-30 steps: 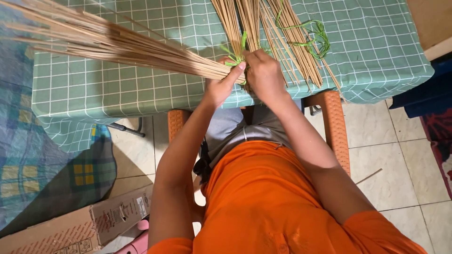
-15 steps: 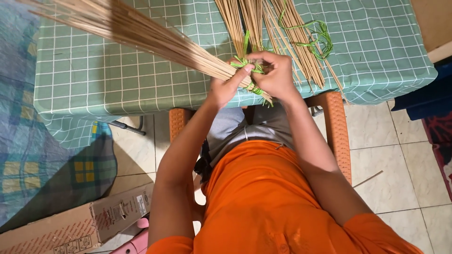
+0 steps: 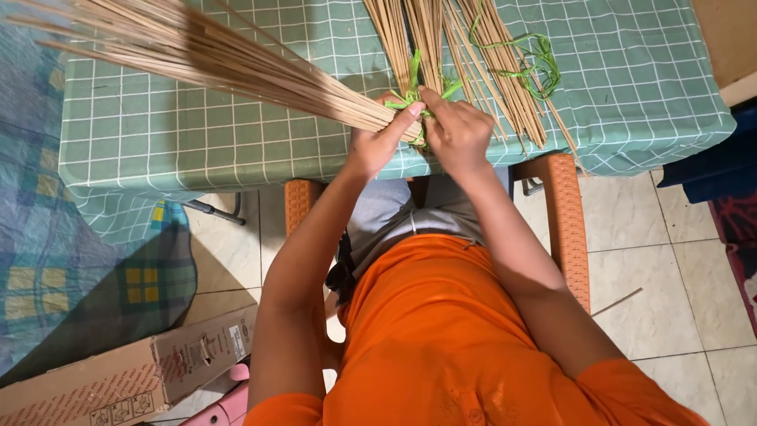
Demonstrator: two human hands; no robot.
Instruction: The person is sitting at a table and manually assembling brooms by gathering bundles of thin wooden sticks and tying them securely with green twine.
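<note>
A long bundle of thin tan sticks fans out to the upper left over a table with a green checked cloth. My left hand grips the bundle's near end at the table's front edge. My right hand pinches a green plastic string wound around that same end. Beyond my hands lie more loose sticks, running away from me, and a second bunch with a green string loop on it.
An orange woven chair stands under me on a pale tiled floor. A plaid blanket hangs at the left. A long cardboard box lies at the lower left. A single stick lies on the tiles at right.
The bundle's far end has swung a little upward and left. My hands have shifted slightly right along the table edge, and the green string now shows between my fingers.
</note>
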